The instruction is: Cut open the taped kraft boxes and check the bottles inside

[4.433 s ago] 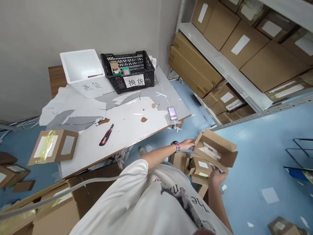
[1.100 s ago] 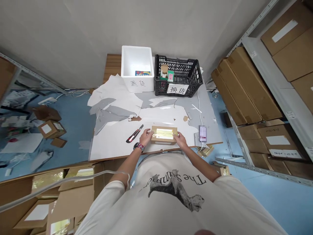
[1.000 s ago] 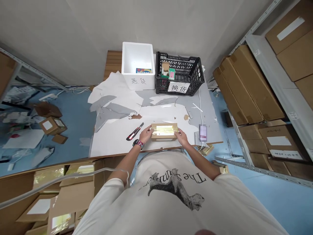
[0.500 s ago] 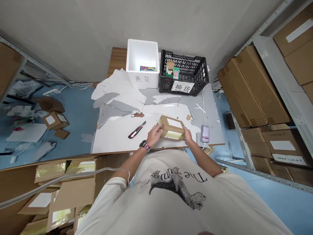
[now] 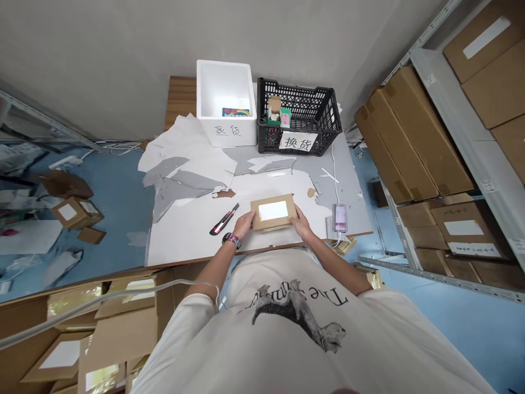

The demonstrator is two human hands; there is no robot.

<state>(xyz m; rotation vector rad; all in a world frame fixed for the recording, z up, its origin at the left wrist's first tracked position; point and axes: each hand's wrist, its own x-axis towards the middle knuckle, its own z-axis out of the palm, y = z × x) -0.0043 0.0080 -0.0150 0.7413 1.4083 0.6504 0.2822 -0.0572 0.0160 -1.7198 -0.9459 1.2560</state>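
Observation:
Between my two hands is a small cardboard box (image 5: 272, 212) with a white label facing up, near the front edge of the table. My left hand (image 5: 245, 223) grips its left side, a watch on that wrist. On the opposite side, my right hand (image 5: 301, 222) is closed around the right end, fingers partly hidden behind the box. A red and black utility knife (image 5: 224, 219) lies on the table just left of my left hand.
At the table's back stand a white foam box (image 5: 227, 131) and a black plastic crate (image 5: 297, 123) holding small packages. A phone (image 5: 339, 218) with a cable lies at right. Torn paper covers the tabletop (image 5: 188, 235). Cartons fill the right shelf (image 5: 418, 137); an open carton (image 5: 118, 334) stands lower left.
The cardboard box has been turned so its labelled face points up and squarely toward me. Both hands have shifted onto its left and right sides. The camera view has moved slightly.

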